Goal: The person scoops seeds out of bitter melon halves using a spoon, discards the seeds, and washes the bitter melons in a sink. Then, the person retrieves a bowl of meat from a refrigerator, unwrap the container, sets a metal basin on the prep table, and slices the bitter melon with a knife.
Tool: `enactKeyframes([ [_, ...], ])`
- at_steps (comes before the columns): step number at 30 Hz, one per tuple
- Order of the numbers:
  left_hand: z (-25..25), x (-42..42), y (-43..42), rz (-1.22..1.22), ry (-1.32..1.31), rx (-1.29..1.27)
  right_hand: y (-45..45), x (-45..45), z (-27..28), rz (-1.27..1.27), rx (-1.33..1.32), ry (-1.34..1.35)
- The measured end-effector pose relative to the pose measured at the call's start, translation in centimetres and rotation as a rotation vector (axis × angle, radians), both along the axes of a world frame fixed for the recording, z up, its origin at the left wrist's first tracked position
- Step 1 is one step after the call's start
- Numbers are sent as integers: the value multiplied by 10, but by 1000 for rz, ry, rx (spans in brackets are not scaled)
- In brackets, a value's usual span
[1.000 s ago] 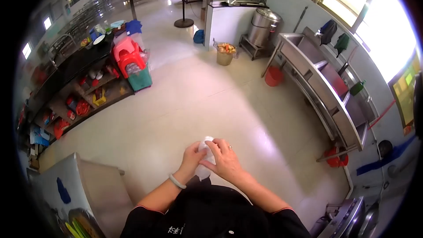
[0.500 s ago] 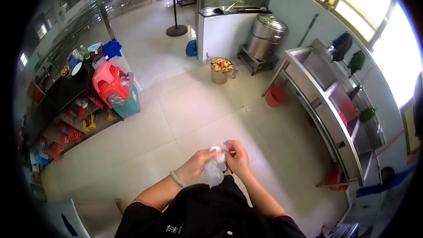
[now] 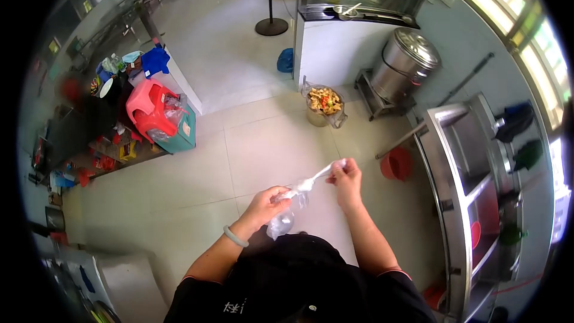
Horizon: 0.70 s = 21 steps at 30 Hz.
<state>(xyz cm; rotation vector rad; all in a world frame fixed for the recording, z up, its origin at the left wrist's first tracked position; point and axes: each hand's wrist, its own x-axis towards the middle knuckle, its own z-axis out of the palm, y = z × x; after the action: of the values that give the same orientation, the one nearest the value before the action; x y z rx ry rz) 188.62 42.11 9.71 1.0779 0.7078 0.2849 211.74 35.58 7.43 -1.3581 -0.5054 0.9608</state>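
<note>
In front of my waist, my left hand [image 3: 260,209] is closed around a crumpled clear plastic bag [image 3: 280,224], whose lower part hangs beneath the fingers. A twisted white strip [image 3: 323,173], apparently of thin plastic, stretches from the bag up to my right hand [image 3: 348,184]. The right fingers pinch the far end of that strip. Whether strip and bag are one piece I cannot tell. A pale bracelet [image 3: 235,237] circles my left wrist.
Ahead stands a lined bin [image 3: 318,118] heaped with food scraps. Steel sinks [image 3: 457,203] run along the right, with a red bucket [image 3: 396,164] beside them. Stacked red plastic stools [image 3: 149,110] rest on a green bin [image 3: 182,134] at left. A steel pot [image 3: 406,63] stands farther back.
My right hand has moved up and right, away from my left, drawing the white strip out taut between them. The camera view has tilted downward and shifted left.
</note>
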Motion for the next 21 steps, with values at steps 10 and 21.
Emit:
enactKeyframes([
  [10,-68,150,224,-141,168,301,179,106,-59,673,-141,-403],
  [21,-136,191,376,165,542,357,385,327,-190,255,-708,-310],
])
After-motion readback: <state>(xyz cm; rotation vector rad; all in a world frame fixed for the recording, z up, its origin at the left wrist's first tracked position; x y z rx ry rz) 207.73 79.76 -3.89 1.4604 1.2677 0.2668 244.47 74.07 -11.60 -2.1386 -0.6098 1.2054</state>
